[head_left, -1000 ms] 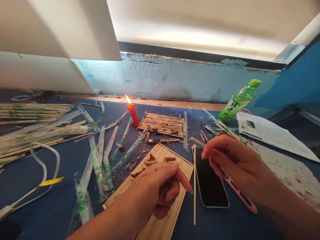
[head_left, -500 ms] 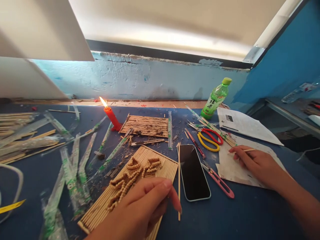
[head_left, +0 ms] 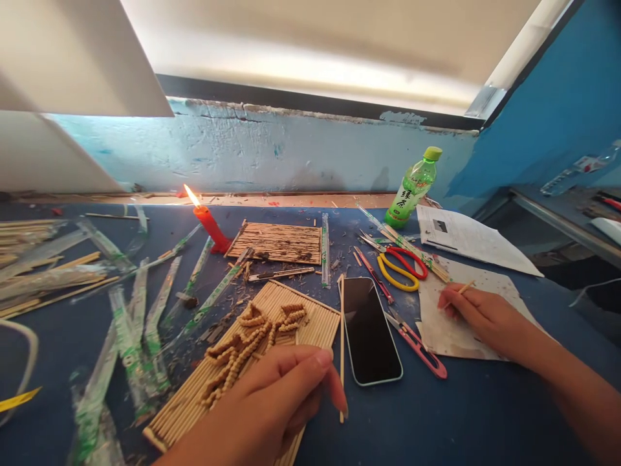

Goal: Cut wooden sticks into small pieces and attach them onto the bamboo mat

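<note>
My left hand (head_left: 286, 388) hovers over a panel of thin wooden sticks (head_left: 317, 310), thumb and forefinger pressed together; what they hold, if anything, is hidden. On that panel stands a raised shape of ridged tan pieces (head_left: 250, 336). At the right, my right hand (head_left: 478, 314) is closed on a thin wooden stick (head_left: 466, 287), its tip showing above the fingers. This hand is over a stained sheet of paper (head_left: 436, 330). Between the hands lie a phone (head_left: 371, 336) with a dark screen and a single long stick (head_left: 342, 362) along its left edge.
A lit red candle (head_left: 211, 226) stands beside a second, darkened stick panel (head_left: 276, 241). Red-and-yellow scissors (head_left: 400, 265), pink snips (head_left: 422, 353) and a utility knife (head_left: 373, 275) lie near the phone. A green bottle (head_left: 412, 191) stands behind. Plastic wrappers (head_left: 130, 349) litter the left.
The right hand has turned, and its stick now points up more steeply. The left hand keeps its pinch over the panel. The whole view has shifted slightly.
</note>
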The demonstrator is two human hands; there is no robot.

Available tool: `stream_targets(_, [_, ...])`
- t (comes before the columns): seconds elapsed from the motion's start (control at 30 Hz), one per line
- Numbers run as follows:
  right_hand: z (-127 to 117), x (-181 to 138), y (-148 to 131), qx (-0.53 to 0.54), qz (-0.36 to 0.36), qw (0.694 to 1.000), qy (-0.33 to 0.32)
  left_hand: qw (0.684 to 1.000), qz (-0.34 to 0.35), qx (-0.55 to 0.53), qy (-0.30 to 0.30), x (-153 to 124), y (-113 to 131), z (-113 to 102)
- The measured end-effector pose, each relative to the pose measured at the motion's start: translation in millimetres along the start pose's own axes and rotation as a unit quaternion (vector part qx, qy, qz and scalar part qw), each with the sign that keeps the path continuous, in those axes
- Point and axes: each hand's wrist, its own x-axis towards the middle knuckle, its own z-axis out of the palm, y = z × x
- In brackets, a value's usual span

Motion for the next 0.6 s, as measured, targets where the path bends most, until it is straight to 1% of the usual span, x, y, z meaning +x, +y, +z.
stream_targets(0.1, [1,-2,-2,0.004,0.000,1.000,0.004,1.000,-0.002,0.001,-0.016,1,0,0])
stream_targets(0.2, [2,-5,-2,0.005,-0.008,1.000,-0.009,1.000,-0.001,0.004,-0.029,0,-1,1])
stream_targets(0.33, [4,-6,3,0.007,-0.016,1.000,-0.003,0.999,-0.010,-0.001,-0.031,-1,-1,0])
stream_targets(0.47, [7,-9,5,0.013,-0.028,0.999,-0.013,0.999,-0.019,-0.012,-0.038,1,0,-1])
stream_targets(0.57, [9,-12,5,0.013,-0.019,1.000,0.007,0.998,-0.030,-0.041,-0.033,0,2,0])
stream_targets(0.6, [10,-13,4,0.013,-0.020,1.000,0.004,0.998,-0.031,-0.052,-0.033,0,3,0])
